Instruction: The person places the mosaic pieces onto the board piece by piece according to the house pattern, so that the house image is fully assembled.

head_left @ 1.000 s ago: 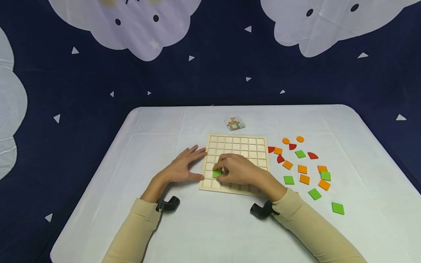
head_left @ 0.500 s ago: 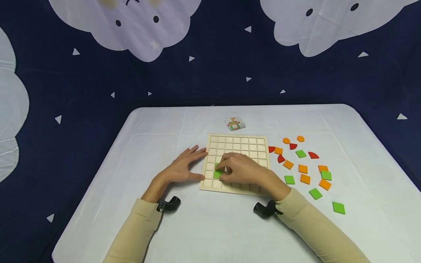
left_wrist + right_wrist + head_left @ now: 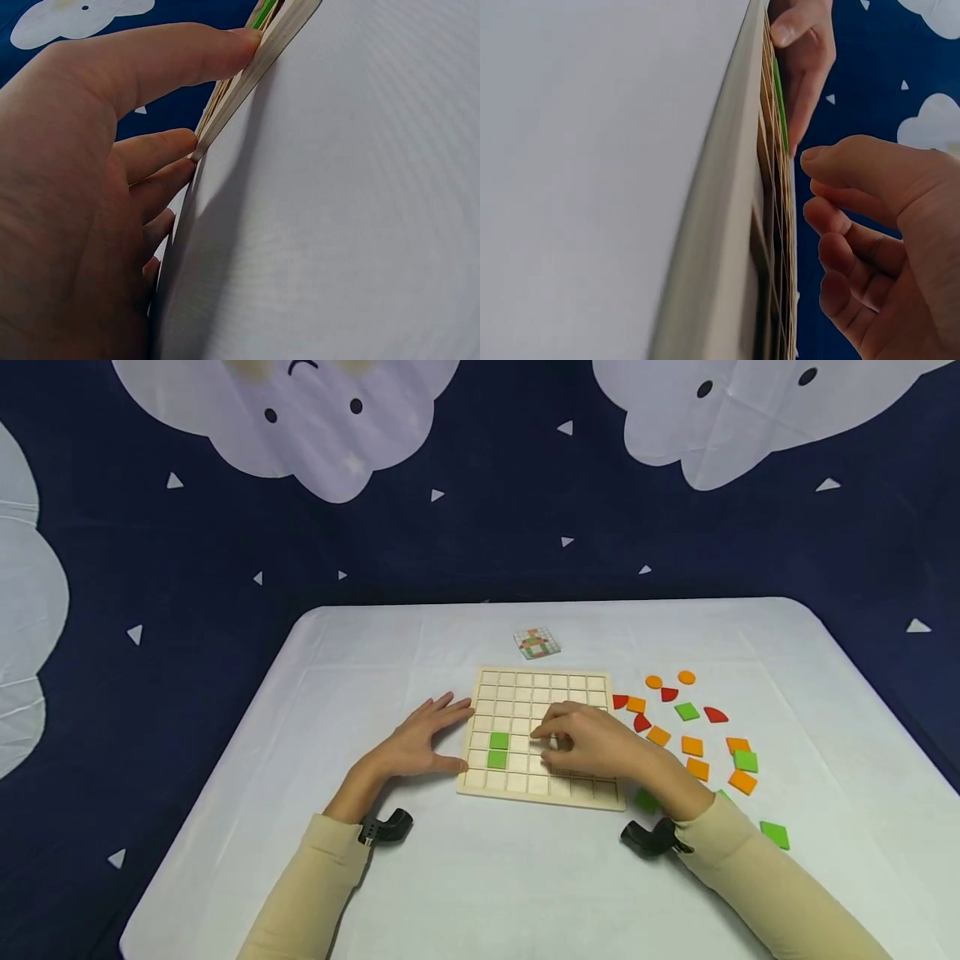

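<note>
A wooden grid board [image 3: 525, 693] lies on the table. Two green square tiles sit in neighbouring cells near its left side, an upper green tile [image 3: 498, 741] and a lower green tile [image 3: 497, 760]. With fingers spread, my left hand [image 3: 420, 739] touches the board's left edge; the left wrist view shows the thumb and fingertips against the wooden rim [image 3: 262, 71]. Over the right part of the board hovers my right hand [image 3: 596, 739], holding nothing. Its fingers are loosely bent, and in the right wrist view the thumb and fingertips [image 3: 836, 251] stand apart from the board.
Right of the board lie loose pieces: several orange squares [image 3: 692, 746], green squares [image 3: 775, 835], red quarter circles [image 3: 716, 715] and orange discs [image 3: 686, 677]. My right forearm partly covers some. A small patterned card [image 3: 536, 643] lies beyond the board on the white table [image 3: 405, 652].
My right hand has let go of the green tile and moved right, away from it. Both green tiles on the board are now uncovered. My left hand stays at the board's edge.
</note>
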Tool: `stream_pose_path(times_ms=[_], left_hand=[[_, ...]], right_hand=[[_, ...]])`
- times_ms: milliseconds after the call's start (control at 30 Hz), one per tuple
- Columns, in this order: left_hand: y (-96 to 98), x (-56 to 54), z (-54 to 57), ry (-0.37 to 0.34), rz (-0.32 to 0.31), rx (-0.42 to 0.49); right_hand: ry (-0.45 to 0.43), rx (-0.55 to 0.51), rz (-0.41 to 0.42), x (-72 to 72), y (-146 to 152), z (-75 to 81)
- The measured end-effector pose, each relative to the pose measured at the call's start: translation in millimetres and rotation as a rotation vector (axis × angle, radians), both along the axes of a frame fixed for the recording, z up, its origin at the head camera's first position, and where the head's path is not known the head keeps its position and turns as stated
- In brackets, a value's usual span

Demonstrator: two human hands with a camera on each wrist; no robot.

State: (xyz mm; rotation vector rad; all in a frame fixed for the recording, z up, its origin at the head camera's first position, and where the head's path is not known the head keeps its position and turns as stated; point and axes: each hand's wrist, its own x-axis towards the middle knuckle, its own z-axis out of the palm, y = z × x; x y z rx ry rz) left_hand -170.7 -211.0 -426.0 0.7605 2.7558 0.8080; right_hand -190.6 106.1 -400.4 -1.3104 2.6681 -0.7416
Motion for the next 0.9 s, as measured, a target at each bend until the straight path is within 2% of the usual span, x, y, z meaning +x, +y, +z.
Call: stream_pose_path(times_ms=[167, 400, 567, 900], left_hand=[[-0.4, -0.1, 0.3, 0.009, 0.001, 0.005], [-0.5, 1.7, -0.1, 0.013, -0.003, 0.002], [-1.1, 3.2, 0.0, 0.017, 0.009, -0.005], [0.6, 4.1, 0.4, 0.016, 0.008, -0.001]], right_hand=[[0.005, -0.012, -0.022, -1.7, 20, 0.9], [-0.038, 0.030, -0.064, -1.4, 47, -0.6], [-0.054, 0.032, -0.091, 3.1, 66, -1.2], [-0.055, 0.066, -0.199, 15.9, 108, -6.9]])
